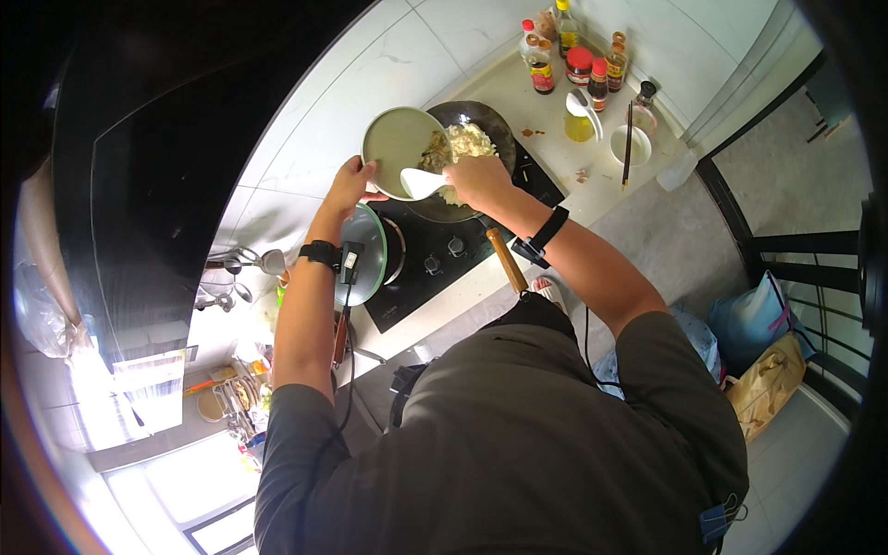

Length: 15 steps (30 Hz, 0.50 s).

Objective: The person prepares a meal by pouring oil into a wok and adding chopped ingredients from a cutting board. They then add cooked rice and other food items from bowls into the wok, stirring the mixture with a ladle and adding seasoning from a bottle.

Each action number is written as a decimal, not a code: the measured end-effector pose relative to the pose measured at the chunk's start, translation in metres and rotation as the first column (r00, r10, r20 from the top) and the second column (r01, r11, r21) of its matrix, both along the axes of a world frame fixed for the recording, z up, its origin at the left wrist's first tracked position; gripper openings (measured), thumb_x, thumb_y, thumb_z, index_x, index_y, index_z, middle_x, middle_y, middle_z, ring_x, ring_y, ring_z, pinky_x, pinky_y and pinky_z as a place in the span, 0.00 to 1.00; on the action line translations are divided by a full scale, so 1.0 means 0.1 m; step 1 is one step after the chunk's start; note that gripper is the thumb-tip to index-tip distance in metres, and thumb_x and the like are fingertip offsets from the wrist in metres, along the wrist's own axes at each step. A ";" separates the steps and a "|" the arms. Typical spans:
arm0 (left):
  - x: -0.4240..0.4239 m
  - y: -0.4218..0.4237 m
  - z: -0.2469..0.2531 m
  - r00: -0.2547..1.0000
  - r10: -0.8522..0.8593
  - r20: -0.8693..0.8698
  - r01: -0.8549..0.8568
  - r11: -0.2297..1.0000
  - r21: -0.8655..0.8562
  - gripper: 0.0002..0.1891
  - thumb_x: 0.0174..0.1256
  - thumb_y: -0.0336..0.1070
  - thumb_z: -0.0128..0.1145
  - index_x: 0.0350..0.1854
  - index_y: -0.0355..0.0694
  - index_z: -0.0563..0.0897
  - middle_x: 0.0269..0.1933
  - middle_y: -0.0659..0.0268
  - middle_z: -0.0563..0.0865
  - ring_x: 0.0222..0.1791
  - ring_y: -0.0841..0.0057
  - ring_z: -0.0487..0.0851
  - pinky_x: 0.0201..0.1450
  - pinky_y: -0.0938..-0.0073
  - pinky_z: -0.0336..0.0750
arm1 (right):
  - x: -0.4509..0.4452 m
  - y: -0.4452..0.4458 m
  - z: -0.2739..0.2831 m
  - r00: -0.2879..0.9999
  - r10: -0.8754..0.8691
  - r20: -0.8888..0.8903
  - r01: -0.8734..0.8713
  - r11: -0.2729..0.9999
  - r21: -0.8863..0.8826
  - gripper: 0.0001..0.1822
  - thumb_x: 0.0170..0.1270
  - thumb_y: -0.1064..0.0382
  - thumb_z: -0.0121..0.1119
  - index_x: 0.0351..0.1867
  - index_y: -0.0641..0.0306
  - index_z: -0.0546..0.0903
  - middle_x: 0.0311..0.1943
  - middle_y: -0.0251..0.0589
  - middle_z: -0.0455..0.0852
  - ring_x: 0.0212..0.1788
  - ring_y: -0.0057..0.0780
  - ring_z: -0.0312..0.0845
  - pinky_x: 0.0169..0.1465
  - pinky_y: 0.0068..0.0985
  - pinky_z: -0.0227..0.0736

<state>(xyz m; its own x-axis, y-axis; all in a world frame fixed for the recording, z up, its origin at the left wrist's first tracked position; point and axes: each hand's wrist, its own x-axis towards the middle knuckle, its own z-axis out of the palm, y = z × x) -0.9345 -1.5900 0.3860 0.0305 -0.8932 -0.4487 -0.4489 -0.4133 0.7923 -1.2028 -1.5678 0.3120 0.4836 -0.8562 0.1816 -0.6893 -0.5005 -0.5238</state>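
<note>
My left hand [352, 186] grips the near-left rim of a pale green bowl [392, 142], which overlaps the left side of a dark wok [505, 132]. Some brownish chopped food [436, 151] lies at the bowl's wok-side edge. A white spoon or rice paddle [422, 184] is in my right hand [480, 182], its broad end over the bowl's near rim. Behind that hand, pale yellow cooked food [472, 142], perhaps rice or egg, fills part of the wok. The wok's wooden handle [508, 260] points towards me, and no hand is on it.
A lidded pot [371, 250] stands on the black cooktop [433, 281], left of the wok. Sauce bottles [541, 73] and a red-lidded jar [578, 66] line the back counter. Chopsticks [628, 149] rest across a white bowl [639, 154]. Ladles [243, 267] hang at left.
</note>
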 end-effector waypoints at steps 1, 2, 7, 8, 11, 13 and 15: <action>0.00 0.00 0.01 1.000 0.002 0.004 -0.002 1.000 0.004 0.18 0.77 0.40 0.48 0.54 0.25 0.73 0.48 0.53 0.81 0.45 0.63 0.85 0.41 0.62 0.90 | -0.03 -0.02 -0.03 0.999 -0.005 -0.039 0.004 0.999 -0.037 0.09 0.63 0.61 0.57 0.30 0.55 0.88 0.27 0.40 0.87 0.32 0.39 0.87 0.35 0.38 0.79; 0.01 -0.02 0.01 1.000 -0.003 0.022 0.002 1.000 0.008 0.18 0.77 0.40 0.48 0.53 0.25 0.73 0.47 0.53 0.81 0.44 0.63 0.85 0.41 0.61 0.90 | -0.05 -0.05 -0.07 0.997 -0.012 -0.078 0.007 0.997 -0.074 0.09 0.62 0.61 0.57 0.30 0.55 0.88 0.27 0.41 0.87 0.32 0.38 0.87 0.35 0.37 0.79; 0.05 -0.11 0.00 0.997 0.025 0.076 -0.028 0.999 0.041 0.18 0.76 0.39 0.49 0.49 0.23 0.75 0.41 0.54 0.80 0.39 0.64 0.85 0.39 0.60 0.90 | -0.11 -0.16 -0.20 0.987 -0.153 -0.050 0.148 0.984 -0.103 0.08 0.61 0.63 0.57 0.29 0.57 0.87 0.27 0.44 0.87 0.30 0.42 0.87 0.32 0.38 0.80; 0.05 -0.12 -0.01 0.996 0.025 0.081 -0.029 0.998 0.048 0.18 0.76 0.39 0.49 0.49 0.23 0.75 0.41 0.55 0.80 0.39 0.64 0.85 0.39 0.60 0.90 | -0.12 -0.15 -0.17 0.984 -0.162 -0.070 0.158 0.986 -0.059 0.07 0.60 0.64 0.57 0.30 0.58 0.86 0.27 0.44 0.87 0.29 0.43 0.87 0.32 0.39 0.80; 0.04 -0.16 -0.02 0.993 0.018 0.119 -0.025 0.998 0.059 0.17 0.76 0.39 0.49 0.48 0.23 0.75 0.40 0.54 0.81 0.36 0.66 0.85 0.37 0.61 0.90 | 0.02 -0.05 -0.10 0.989 -0.147 0.004 0.147 0.989 -0.018 0.07 0.60 0.65 0.57 0.31 0.59 0.86 0.26 0.45 0.86 0.29 0.44 0.86 0.31 0.40 0.80; 0.02 -0.20 -0.01 0.985 -0.004 0.174 -0.006 0.999 0.054 0.18 0.75 0.39 0.49 0.48 0.23 0.74 0.38 0.53 0.81 0.32 0.67 0.85 0.32 0.63 0.90 | 0.19 0.06 -0.05 0.992 -0.107 0.063 0.109 0.993 -0.038 0.07 0.60 0.65 0.57 0.29 0.61 0.85 0.26 0.47 0.86 0.29 0.45 0.86 0.32 0.40 0.79; -0.01 -0.21 0.00 0.976 -0.016 0.218 0.005 0.999 0.051 0.18 0.76 0.39 0.49 0.47 0.22 0.74 0.38 0.53 0.81 0.32 0.66 0.85 0.31 0.63 0.90 | 0.29 0.12 -0.07 0.993 -0.093 0.070 0.096 0.995 -0.035 0.09 0.62 0.65 0.55 0.28 0.62 0.85 0.26 0.48 0.86 0.29 0.46 0.86 0.33 0.40 0.80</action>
